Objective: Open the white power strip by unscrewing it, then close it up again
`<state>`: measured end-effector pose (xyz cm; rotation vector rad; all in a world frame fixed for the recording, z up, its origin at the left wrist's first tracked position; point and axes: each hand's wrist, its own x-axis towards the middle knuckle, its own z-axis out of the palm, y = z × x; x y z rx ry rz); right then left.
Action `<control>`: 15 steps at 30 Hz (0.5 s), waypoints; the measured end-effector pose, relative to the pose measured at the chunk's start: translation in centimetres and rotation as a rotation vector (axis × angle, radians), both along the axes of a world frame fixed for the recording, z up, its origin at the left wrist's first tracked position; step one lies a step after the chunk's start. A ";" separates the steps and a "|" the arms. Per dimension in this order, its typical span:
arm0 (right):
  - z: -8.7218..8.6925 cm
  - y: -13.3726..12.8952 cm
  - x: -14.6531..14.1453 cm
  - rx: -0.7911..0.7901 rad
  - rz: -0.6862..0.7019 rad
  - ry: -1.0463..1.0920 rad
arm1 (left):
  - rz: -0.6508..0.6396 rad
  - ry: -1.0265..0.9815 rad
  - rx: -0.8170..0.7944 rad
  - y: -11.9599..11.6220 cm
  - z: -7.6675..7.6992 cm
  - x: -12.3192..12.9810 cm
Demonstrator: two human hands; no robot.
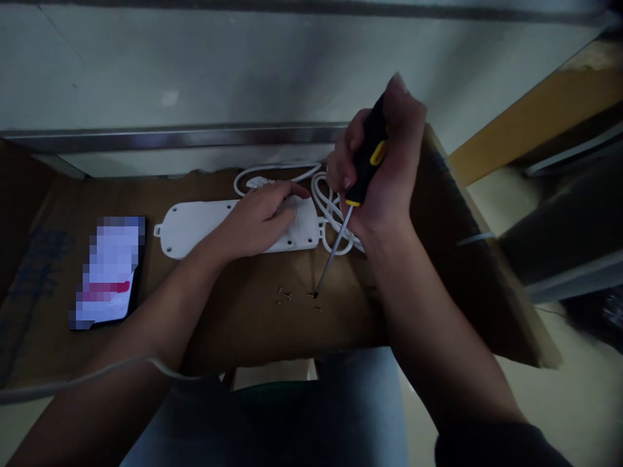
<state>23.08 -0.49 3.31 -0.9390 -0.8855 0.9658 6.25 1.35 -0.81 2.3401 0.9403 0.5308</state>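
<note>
A white power strip (pixel 195 224) lies on the cardboard, its face with several dark screw holes upward. My left hand (pixel 265 217) rests across its right half with fingers apart, holding nothing. Wrapped in my right hand (pixel 389 149) is a black and yellow screwdriver (pixel 363 172), its shaft slanting down to the left. The tip meets or nearly touches a small screw (pixel 311 296) on the cardboard. Several more small screws (pixel 286 296) lie just left of the tip. A white cable (pixel 318 181) is coiled behind and to the right of the strip, partly behind my right hand.
A lit phone (pixel 109 269) lies on the cardboard (pixel 233 318) at the left. The cardboard has raised sides, the right one (pixel 467 246) beside my right forearm. A pale wall (pixel 195 71) with a metal ledge stands behind. A yellowish wooden board (pixel 535 123) is at the upper right.
</note>
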 end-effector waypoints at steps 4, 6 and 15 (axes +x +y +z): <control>-0.2 0.2 0.1 0.092 0.051 0.075 | -0.024 -0.004 0.011 0.1 -0.1 0.0; 0.0 0.1 0.2 0.093 0.045 0.095 | -0.035 -0.036 0.024 -0.1 0.0 0.0; 0.7 0.0 2.4 0.183 -0.004 0.264 | -0.325 -0.117 -0.043 -2.8 2.2 0.3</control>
